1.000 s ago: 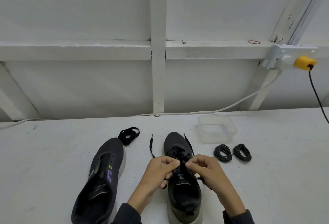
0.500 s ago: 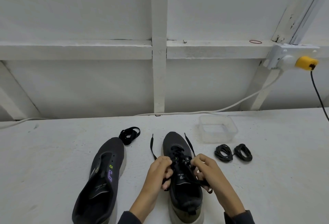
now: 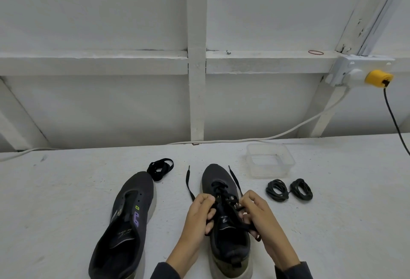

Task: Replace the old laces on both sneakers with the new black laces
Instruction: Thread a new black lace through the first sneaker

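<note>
Both hands are closed on the lace of the right-hand sneaker [image 3: 226, 218]: the left hand [image 3: 199, 216] pinches a strand at the eyelet row on its own side, the right hand [image 3: 257, 214] pinches a strand on the opposite side, fingers curled tight. Between the two pinches lies the laced part of the tongue. Beyond the hands, toward the toe, the two free lace ends [image 3: 189, 186] trail out, one each side of the shoe, resting on the table [image 3: 66, 190].

To the left of the left hand lies the second sneaker [image 3: 127, 218], eyelets bare, no lace in it. Past its toe sits a flat black lace bundle [image 3: 160, 169]. To the right of the right hand, two coiled black laces [image 3: 288, 190] lie side by side; beyond them stands a clear plastic tub [image 3: 270, 161].

Whether the lace in hand is old or new cannot be told.

Judgement: the step is working the lace through the upper eyelets. To do it well, she or he should pull each crossing in turn, keep both strands at even tension, hold the shoe flat so it does not slide, and keep the flat lace untwisted. Pulling one side only risks uneven ends.
</note>
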Demonstrator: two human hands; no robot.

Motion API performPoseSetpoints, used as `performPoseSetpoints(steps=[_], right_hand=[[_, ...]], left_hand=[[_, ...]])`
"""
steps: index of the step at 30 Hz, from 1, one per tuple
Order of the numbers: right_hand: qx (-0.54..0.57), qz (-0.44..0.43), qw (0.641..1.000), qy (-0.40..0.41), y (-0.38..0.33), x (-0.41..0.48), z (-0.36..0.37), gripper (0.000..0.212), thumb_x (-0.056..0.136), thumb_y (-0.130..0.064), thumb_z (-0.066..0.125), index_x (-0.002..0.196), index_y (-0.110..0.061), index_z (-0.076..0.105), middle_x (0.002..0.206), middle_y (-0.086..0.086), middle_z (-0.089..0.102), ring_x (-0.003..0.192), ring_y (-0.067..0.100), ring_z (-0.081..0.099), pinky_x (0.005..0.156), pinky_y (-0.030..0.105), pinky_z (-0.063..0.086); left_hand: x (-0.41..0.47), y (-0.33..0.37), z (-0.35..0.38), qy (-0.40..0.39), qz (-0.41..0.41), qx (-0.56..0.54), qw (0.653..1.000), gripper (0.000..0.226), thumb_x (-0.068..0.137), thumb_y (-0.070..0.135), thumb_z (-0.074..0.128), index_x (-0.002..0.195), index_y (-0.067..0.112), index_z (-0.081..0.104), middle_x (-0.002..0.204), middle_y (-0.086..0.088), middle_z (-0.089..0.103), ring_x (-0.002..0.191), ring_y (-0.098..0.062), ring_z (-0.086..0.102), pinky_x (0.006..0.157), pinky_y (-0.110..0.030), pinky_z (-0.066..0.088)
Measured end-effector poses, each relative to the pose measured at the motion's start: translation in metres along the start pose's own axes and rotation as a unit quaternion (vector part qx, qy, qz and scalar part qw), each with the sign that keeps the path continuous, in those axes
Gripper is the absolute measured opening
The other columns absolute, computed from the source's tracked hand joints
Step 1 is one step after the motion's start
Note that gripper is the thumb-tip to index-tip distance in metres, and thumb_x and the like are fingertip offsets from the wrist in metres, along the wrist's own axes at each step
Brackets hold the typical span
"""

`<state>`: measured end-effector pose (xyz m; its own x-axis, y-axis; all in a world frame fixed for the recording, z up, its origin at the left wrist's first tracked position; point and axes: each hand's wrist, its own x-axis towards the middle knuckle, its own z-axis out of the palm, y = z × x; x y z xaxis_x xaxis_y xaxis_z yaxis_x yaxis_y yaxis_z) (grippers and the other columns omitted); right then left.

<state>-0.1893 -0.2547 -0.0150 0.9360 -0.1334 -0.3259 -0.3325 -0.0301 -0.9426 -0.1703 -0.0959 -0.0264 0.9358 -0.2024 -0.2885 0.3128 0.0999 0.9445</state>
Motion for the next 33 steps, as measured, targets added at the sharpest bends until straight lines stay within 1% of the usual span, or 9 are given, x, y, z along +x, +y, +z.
performPoseSetpoints(steps=[3, 6, 10, 12, 15, 18, 24, 28, 33], right_hand=[[0.022, 0.020, 1.000, 0.010, 0.001, 0.002, -0.002, 0.020, 0.094, -0.013, 0.047, 0.074, -0.014, 0.043, 0.060, 0.003, 0.052, 0.043, 0.012, 0.030, 0.040, 0.022, 0.021], [0.027, 0.016, 1.000, 0.002, -0.001, 0.002, -0.003, 0.019, 0.095, -0.015, 0.050, 0.077, -0.012, 0.045, 0.060, 0.005, 0.053, 0.043, 0.013, 0.031, 0.039, 0.021, 0.022], [0.004, -0.001, 1.000, -0.017, -0.006, 0.001, -0.002, 0.029, 0.094, -0.033, 0.063, 0.080, -0.010, 0.052, 0.056, 0.004, 0.048, 0.042, 0.012, 0.031, 0.037, 0.021, 0.024], [-0.019, -0.024, 0.999, -0.029, -0.008, 0.001, -0.001, 0.035, 0.092, -0.037, 0.065, 0.086, -0.004, 0.056, 0.053, 0.001, 0.044, 0.042, 0.011, 0.030, 0.037, 0.021, 0.024], [-0.028, -0.048, 0.998, -0.032, -0.007, 0.001, -0.001, 0.034, 0.095, -0.031, 0.062, 0.089, 0.002, 0.054, 0.055, 0.001, 0.043, 0.043, 0.010, 0.030, 0.037, 0.020, 0.023], [-0.027, -0.046, 0.998, -0.025, -0.004, 0.001, -0.002, 0.024, 0.097, -0.024, 0.059, 0.083, -0.006, 0.053, 0.058, 0.002, 0.045, 0.045, 0.010, 0.031, 0.038, 0.020, 0.023], [-0.001, -0.022, 1.000, -0.010, 0.001, 0.003, 0.001, 0.018, 0.097, -0.018, 0.055, 0.081, -0.011, 0.050, 0.057, 0.003, 0.048, 0.045, 0.009, 0.031, 0.038, 0.020, 0.021], [0.015, -0.013, 1.000, -0.002, 0.003, 0.005, 0.000, 0.022, 0.096, -0.015, 0.054, 0.077, -0.012, 0.045, 0.056, 0.003, 0.049, 0.044, 0.010, 0.030, 0.037, 0.020, 0.021], [0.020, -0.008, 1.000, -0.002, 0.004, 0.005, 0.001, 0.024, 0.097, -0.014, 0.053, 0.074, -0.013, 0.044, 0.056, 0.003, 0.049, 0.043, 0.009, 0.031, 0.038, 0.020, 0.020]], left_hand=[[-0.003, -0.007, 0.003, 0.029, 0.002, -0.049, 0.998, 0.024, 0.102, 0.026, 0.044, 0.083, 0.011, 0.044, 0.057, 0.006, 0.036, 0.046, -0.007, 0.024, 0.047, -0.019, 0.023], [-0.004, -0.005, 0.003, 0.029, -0.001, -0.077, 0.997, 0.024, 0.100, 0.024, 0.044, 0.079, 0.012, 0.043, 0.056, 0.005, 0.036, 0.044, -0.008, 0.023, 0.046, -0.020, 0.023], [0.003, 0.006, -0.002, -0.006, -0.015, -0.031, 0.999, 0.027, 0.097, 0.032, 0.052, 0.080, 0.011, 0.047, 0.053, 0.004, 0.038, 0.040, -0.010, 0.027, 0.046, -0.026, 0.022], [0.007, 0.010, -0.002, -0.014, -0.019, 0.014, 1.000, 0.031, 0.096, 0.039, 0.057, 0.079, 0.013, 0.051, 0.051, 0.005, 0.038, 0.040, -0.010, 0.028, 0.043, -0.023, 0.023], [0.009, 0.011, 0.001, -0.019, 0.002, 0.049, 0.999, 0.028, 0.095, 0.032, 0.059, 0.076, 0.013, 0.053, 0.051, 0.007, 0.037, 0.042, -0.006, 0.031, 0.040, -0.018, 0.024], [0.008, 0.008, 0.003, -0.021, 0.011, 0.033, 0.999, 0.022, 0.098, 0.025, 0.055, 0.081, 0.011, 0.050, 0.053, 0.008, 0.037, 0.044, -0.002, 0.031, 0.041, -0.017, 0.024], [0.002, 0.000, 0.003, -0.006, -0.004, -0.044, 0.999, 0.024, 0.098, 0.026, 0.053, 0.077, 0.016, 0.048, 0.056, 0.007, 0.035, 0.046, -0.004, 0.026, 0.045, -0.018, 0.022], [0.002, -0.004, 0.003, 0.011, -0.026, -0.153, 0.988, 0.026, 0.095, 0.026, 0.054, 0.073, 0.017, 0.044, 0.056, 0.005, 0.034, 0.044, -0.006, 0.022, 0.047, -0.020, 0.022], [0.002, -0.010, 0.004, 0.043, -0.045, -0.253, 0.966, 0.020, 0.092, 0.028, 0.056, 0.081, 0.014, 0.047, 0.056, 0.005, 0.036, 0.040, -0.006, 0.024, 0.046, -0.022, 0.026]])
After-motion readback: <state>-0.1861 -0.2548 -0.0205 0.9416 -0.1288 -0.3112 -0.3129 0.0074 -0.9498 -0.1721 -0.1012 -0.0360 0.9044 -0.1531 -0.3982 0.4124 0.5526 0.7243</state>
